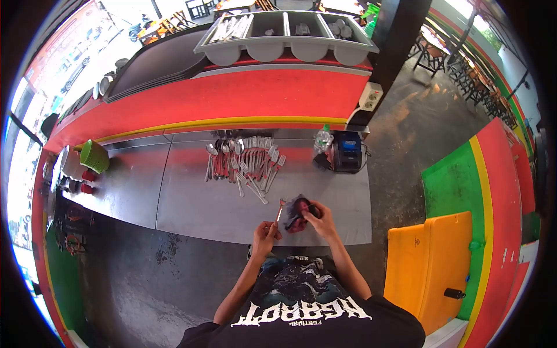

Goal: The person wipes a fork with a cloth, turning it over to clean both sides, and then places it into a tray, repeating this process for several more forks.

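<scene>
Near the front edge of the metal table, my left hand (267,233) is closed around the handle of a fork (281,211), its tines pointing up and away from me. Just right of it, my right hand (318,217) grips a dark red and grey cloth (297,213), which hangs beside the fork without visibly touching it. Beyond both hands, a pile of spoons and forks (246,159) lies on the table, with several pieces spread toward me.
A green-capped bottle (323,139) and a dark blue device (347,152) stand at the table's back right. Green bowls (94,156) are at the far left. Behind a red ledge (232,95) sits a grey cutlery tray (287,42). An orange container (429,267) stands right.
</scene>
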Demonstrator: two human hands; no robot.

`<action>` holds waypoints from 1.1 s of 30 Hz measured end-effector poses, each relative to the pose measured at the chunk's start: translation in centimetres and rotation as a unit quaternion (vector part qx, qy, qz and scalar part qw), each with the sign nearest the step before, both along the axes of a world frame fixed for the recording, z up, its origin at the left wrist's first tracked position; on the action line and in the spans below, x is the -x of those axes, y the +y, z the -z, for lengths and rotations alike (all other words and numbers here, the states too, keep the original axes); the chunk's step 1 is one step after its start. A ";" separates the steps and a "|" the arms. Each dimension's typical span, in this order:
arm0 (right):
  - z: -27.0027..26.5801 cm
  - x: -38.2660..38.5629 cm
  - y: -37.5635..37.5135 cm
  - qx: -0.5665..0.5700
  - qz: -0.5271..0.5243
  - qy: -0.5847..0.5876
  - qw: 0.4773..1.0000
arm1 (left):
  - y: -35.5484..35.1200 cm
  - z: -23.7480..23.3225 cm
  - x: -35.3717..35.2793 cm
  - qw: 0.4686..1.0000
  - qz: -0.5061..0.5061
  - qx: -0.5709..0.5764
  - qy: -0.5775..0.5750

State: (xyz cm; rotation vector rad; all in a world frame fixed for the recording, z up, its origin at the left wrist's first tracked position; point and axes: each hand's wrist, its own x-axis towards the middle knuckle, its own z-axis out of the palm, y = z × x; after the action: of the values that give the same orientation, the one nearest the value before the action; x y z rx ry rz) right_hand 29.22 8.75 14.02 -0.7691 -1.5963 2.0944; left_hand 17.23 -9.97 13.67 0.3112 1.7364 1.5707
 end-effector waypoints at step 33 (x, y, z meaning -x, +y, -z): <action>4.7 1.1 1.9 -0.276 0.269 -0.182 0.904 | -1.3 -1.9 -0.2 0.987 0.155 -0.033 0.025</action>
State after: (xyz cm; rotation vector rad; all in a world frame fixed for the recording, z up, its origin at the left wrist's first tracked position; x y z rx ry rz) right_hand 28.14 10.65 9.32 -1.2521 -1.7709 1.0767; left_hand 17.48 -11.25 15.60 0.6276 1.5863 1.4050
